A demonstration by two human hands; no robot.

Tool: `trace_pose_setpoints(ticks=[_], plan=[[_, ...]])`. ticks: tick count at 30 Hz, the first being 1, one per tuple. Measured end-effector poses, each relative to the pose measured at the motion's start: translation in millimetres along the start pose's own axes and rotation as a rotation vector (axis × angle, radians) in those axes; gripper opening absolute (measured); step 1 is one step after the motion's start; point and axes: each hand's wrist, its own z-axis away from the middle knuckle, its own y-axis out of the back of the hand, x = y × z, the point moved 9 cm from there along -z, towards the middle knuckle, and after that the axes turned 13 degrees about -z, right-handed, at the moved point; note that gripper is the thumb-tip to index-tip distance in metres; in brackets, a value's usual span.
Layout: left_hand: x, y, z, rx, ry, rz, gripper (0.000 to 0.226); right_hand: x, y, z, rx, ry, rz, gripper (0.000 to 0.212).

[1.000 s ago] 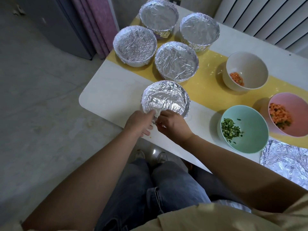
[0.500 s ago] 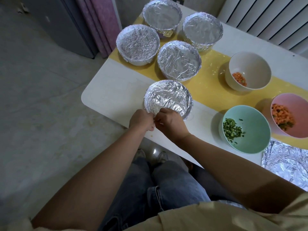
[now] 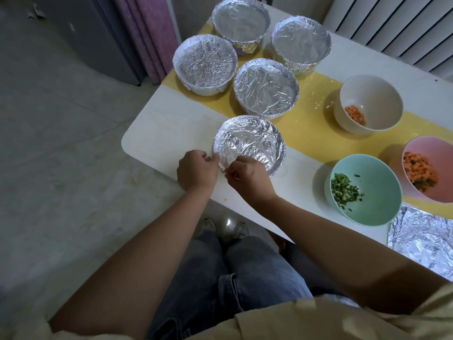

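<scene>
Both hands, left hand [image 3: 197, 171] and right hand [image 3: 247, 176], pinch loose foil at the near rim of a foil-covered bowl [image 3: 250, 141] near the desk [image 3: 157, 133] corner, apparently crimping it; next, press the flap flat.

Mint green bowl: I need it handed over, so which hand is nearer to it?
Right. The right hand pinches the near rim of the foil-covered bowl, left of the mint green bowl; the left hand holds that rim farther left.
</scene>
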Motion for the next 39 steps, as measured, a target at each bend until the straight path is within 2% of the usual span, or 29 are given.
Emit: trace_pose_setpoints(ticks=[3, 7, 11, 19, 25, 31, 35, 39], plan=[[8, -4, -4, -0.010, -0.075, -0.030, 0.021, 0, 2, 1, -0.025, 0.021, -0.001, 0.012], [11, -3, -6, -0.022, -0.067, -0.061, 0.018, 2, 2, 0, -0.038, 0.018, -0.007, 0.011], [15, -9, -10, -0.102, -0.104, -0.104, 0.029, 4, 2, 1, -0.040, 0.012, -0.009, 0.011], [27, -7, -13, -0.061, -0.202, -0.172, 0.041, 0, 3, -2, -0.013, 0.032, 0.005, 0.014], [8, -17, -12, -0.135, -0.117, -0.073, 0.054, 0, 0, -5, 0.055, 0.012, 0.029, 0.014], [2, -29, -16, -0.159, -0.102, -0.098, 0.035, 0, -3, -5, 0.066, 0.006, 0.021, 0.006], [5, -32, -21, -0.199, -0.119, -0.191, 0.035, 3, -3, -5, 0.059, 0.001, 0.003, 0.003], [5, -35, -22, -0.237, -0.143, -0.265, 0.036, 4, -3, -3, 0.055, 0.002, -0.014, 0.010]])
